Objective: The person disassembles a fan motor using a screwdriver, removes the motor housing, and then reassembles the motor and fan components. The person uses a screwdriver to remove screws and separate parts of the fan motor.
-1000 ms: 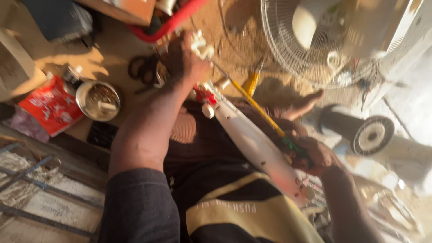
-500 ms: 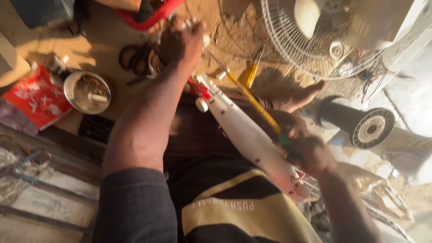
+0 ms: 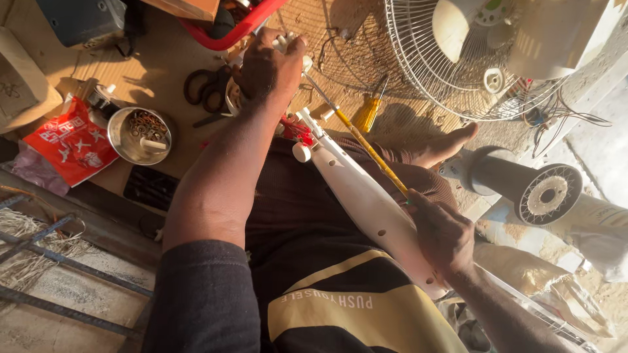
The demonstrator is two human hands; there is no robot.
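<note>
A seated person's left hand (image 3: 268, 68) closes its fingers around a small white plastic part (image 3: 285, 43), held out over the cluttered workshop floor. The right hand (image 3: 443, 235) is shut on the handle end of a long yellow-shafted screwdriver (image 3: 366, 147), whose shaft slants up towards the left hand. That hand also rests against a long white plastic housing (image 3: 366, 206) lying across the person's lap, red-tipped wiring (image 3: 296, 127) showing at its far end. Just beyond the left hand lie black-handled scissors (image 3: 203, 91); farther left stand a round metal tin of small parts (image 3: 139, 134) and a red packet (image 3: 62, 140). A wire fan guard (image 3: 458, 78) leans at upper right, a second yellow-handled screwdriver (image 3: 366, 114) near it, and a dark spool (image 3: 530, 186) beside a bare foot (image 3: 448, 144). Warm low sunlight falls across the dusty ground.
</note>
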